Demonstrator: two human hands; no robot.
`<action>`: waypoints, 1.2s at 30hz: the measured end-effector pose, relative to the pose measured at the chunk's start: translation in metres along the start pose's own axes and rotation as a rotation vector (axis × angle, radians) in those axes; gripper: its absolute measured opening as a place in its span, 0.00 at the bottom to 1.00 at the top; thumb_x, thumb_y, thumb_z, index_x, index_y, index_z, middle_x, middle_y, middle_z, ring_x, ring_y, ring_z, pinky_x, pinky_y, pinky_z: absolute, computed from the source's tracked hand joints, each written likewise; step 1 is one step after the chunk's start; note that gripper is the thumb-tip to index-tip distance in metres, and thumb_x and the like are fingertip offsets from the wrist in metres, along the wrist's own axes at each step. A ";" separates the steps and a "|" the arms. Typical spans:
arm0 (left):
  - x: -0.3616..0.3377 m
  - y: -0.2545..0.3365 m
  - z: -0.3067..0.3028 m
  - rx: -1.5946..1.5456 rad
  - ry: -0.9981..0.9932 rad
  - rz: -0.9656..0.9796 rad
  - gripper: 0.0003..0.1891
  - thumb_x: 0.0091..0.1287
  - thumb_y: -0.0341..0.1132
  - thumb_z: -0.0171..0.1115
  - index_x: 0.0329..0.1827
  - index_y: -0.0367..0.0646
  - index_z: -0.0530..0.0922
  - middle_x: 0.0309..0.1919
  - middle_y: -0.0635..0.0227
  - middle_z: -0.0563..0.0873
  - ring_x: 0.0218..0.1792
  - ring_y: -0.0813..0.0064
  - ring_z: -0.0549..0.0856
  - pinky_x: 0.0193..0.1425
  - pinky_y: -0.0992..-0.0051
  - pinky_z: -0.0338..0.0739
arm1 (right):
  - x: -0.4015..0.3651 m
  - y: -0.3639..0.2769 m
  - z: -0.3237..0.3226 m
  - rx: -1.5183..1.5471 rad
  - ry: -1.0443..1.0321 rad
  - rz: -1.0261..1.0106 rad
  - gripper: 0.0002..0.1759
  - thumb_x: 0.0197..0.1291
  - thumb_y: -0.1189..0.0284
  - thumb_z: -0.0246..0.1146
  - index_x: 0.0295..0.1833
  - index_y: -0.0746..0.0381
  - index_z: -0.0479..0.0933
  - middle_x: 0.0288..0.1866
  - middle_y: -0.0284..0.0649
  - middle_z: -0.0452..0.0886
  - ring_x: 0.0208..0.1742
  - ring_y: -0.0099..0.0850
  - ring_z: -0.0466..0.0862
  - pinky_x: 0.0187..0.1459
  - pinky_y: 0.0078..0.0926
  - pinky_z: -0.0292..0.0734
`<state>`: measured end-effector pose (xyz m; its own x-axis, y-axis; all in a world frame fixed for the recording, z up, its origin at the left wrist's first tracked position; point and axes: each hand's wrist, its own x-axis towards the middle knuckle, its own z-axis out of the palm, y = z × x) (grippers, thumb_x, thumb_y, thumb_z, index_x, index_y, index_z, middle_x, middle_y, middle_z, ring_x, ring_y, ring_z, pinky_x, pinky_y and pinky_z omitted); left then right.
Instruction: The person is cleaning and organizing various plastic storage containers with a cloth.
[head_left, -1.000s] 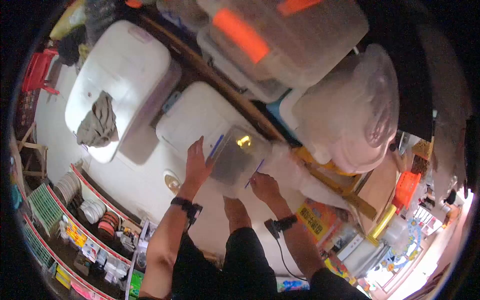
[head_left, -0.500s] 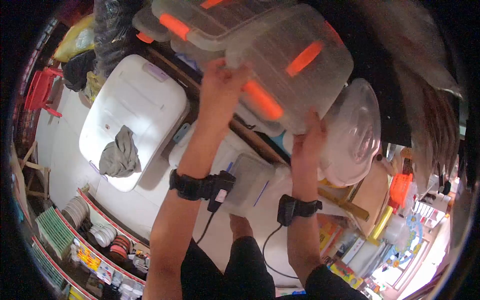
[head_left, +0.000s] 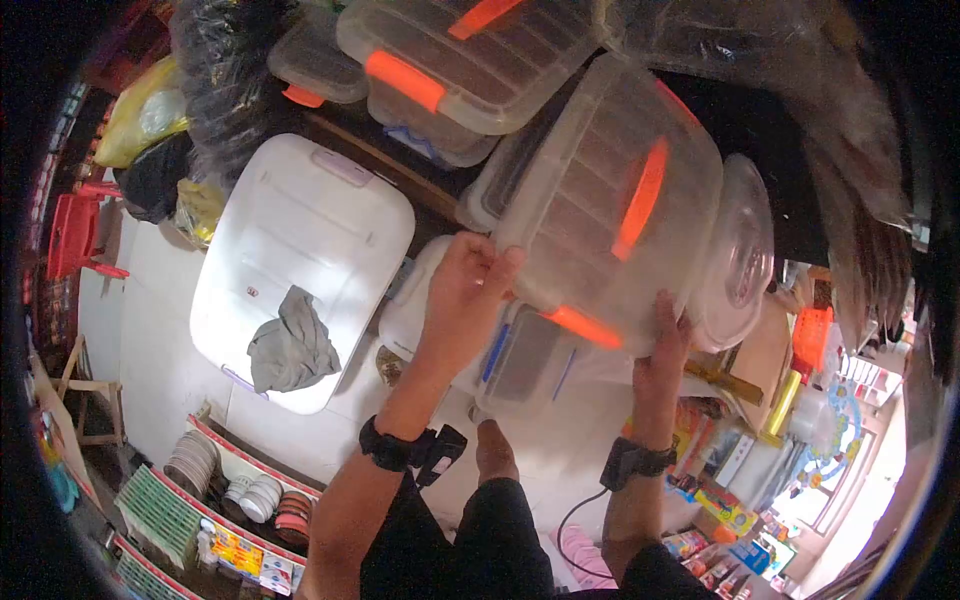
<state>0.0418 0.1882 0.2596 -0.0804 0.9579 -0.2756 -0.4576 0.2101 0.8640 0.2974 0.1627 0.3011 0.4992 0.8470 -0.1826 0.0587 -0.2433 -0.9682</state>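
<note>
Left hand (head_left: 465, 275) and right hand (head_left: 665, 345) grip clear bin (head_left: 590, 190); stacked bins (head_left: 450, 60) crowd above.

Two hands, the left hand (head_left: 468, 285) and the right hand (head_left: 665, 345), grip one held bin (head_left: 610, 190) between their fingers. Orange-latched clear bins number three: that one, a wide bin (head_left: 470, 70) above the left fingers, and a small bin (head_left: 315, 60) farther out. One blue-latched box (head_left: 525, 358) lies just below the fingertips. Left of the left fingers are two white tubs, a near tub (head_left: 405, 318) and a far tub (head_left: 300, 225), and one grey cloth (head_left: 290, 348).
</note>
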 end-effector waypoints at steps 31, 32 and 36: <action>-0.177 0.064 -0.201 0.283 0.298 -0.280 0.19 0.80 0.49 0.50 0.38 0.45 0.77 0.27 0.83 0.69 0.31 0.88 0.67 0.36 0.82 0.61 | -0.121 0.052 0.068 -0.277 -0.723 0.090 0.21 0.60 0.69 0.73 0.56 0.68 0.79 0.47 0.36 0.85 0.48 0.24 0.81 0.52 0.26 0.78; -0.161 0.065 -0.207 0.217 0.298 -0.289 0.14 0.78 0.44 0.55 0.41 0.44 0.77 0.28 0.82 0.71 0.31 0.88 0.69 0.38 0.81 0.64 | -0.108 0.046 0.084 -0.323 -0.732 0.057 0.20 0.62 0.67 0.72 0.54 0.68 0.80 0.46 0.36 0.85 0.47 0.24 0.81 0.51 0.26 0.77; -0.113 0.075 -0.246 0.110 0.018 -0.296 0.14 0.72 0.38 0.60 0.56 0.40 0.76 0.45 0.69 0.85 0.45 0.81 0.81 0.52 0.78 0.75 | -0.052 0.035 0.166 -0.480 -0.748 -0.034 0.23 0.70 0.57 0.63 0.51 0.68 0.81 0.44 0.39 0.85 0.45 0.24 0.79 0.50 0.29 0.76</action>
<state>-0.2013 0.0481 0.2519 0.0256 0.8483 -0.5289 -0.3647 0.5005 0.7851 0.1297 0.1889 0.2485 -0.1951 0.9035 -0.3815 0.5032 -0.2417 -0.8297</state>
